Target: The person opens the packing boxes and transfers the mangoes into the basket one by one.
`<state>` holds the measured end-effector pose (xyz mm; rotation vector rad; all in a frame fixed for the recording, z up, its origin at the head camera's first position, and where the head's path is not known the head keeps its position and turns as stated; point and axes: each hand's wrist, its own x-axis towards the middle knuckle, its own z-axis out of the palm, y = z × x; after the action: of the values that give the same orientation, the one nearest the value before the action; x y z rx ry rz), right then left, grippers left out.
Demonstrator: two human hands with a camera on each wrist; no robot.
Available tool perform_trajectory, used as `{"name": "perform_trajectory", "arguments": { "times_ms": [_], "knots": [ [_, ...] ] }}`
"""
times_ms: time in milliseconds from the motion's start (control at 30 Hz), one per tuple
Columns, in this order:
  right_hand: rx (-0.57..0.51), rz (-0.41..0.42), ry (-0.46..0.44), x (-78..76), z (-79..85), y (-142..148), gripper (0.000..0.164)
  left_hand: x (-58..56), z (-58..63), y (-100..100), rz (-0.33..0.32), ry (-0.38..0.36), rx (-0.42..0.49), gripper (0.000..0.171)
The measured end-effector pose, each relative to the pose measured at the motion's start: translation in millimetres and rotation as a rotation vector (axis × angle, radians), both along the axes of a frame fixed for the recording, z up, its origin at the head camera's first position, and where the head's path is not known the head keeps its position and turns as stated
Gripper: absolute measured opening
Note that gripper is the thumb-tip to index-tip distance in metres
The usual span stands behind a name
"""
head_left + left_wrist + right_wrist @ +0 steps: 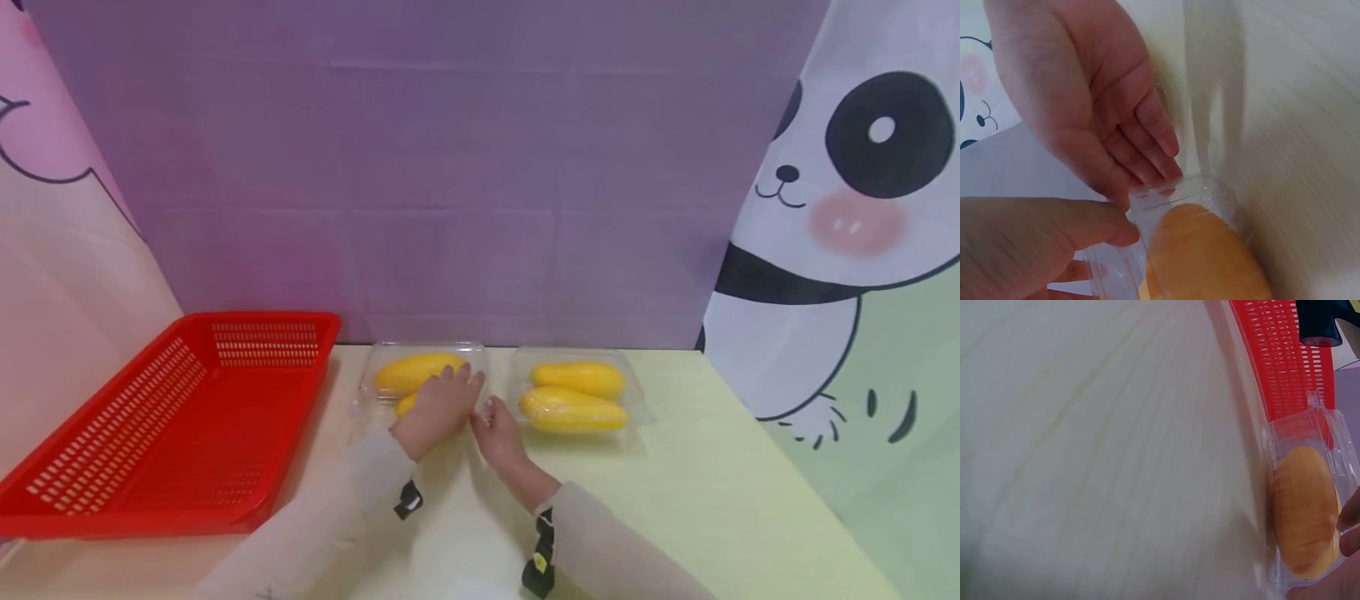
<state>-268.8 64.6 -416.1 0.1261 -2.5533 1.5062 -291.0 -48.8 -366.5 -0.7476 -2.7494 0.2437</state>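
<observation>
A clear plastic clamshell box (367, 385) holds two oblong yellow fruits (414, 374), the nearer one partly hidden. My left hand (441, 404) lies over the box's right part. In the left wrist view, its thumb (1107, 228) is on the near side of the plastic edge and its fingers show behind, pinching it. My right hand (501, 437) is at the box's right side, its thumb and fingertips on the corner of the plastic. Through the plastic, one fruit (1204, 256) shows close under both hands.
A second clear box (637, 392) with two yellow fruits (573, 410) stands to the right. To the left is a large red plastic basket (187, 433) with slotted walls. A purple backdrop (450, 167) rises behind the pale table (697, 475), with panda-print cloth at the right.
</observation>
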Motion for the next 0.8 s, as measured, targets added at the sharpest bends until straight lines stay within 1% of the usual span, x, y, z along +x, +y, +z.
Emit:
{"name": "perform_trajectory", "arguments": {
  "times_ms": [100,133,333,433,567,667,800],
  "knots": [
    [0.001,0.007,-0.003,-0.4,-0.5,1,0.045,0.7,-2.2,4,0.017,0.019,-0.02,0.041],
    [0.003,0.007,0.004,-0.8,-0.5,1,0.043,4.8,2.5,6,0.032,0.006,-0.038,0.041],
    [0.022,-0.001,0.038,-2.4,-3.2,0,0.03,6.4,-0.7,14,0.051,0.091,-0.118,0.037],
    [0.021,-0.004,0.03,-3.2,-3.5,-1,0.027,7.4,1.0,15,0.058,0.085,-0.126,0.037],
    [0.01,-0.003,0.018,-3.5,-2.3,-1,0.028,7.0,5.5,16,0.056,0.055,-0.171,0.039],
    [0.014,-0.001,0.024,-3.7,-2.4,-1,0.027,6.3,7.3,16,0.041,0.055,-0.198,0.039],
    [0.031,-0.008,0.04,-3.0,-4.4,-1,0.026,5.5,7.1,14,0.001,0.051,-0.215,0.04]
  ]
}}
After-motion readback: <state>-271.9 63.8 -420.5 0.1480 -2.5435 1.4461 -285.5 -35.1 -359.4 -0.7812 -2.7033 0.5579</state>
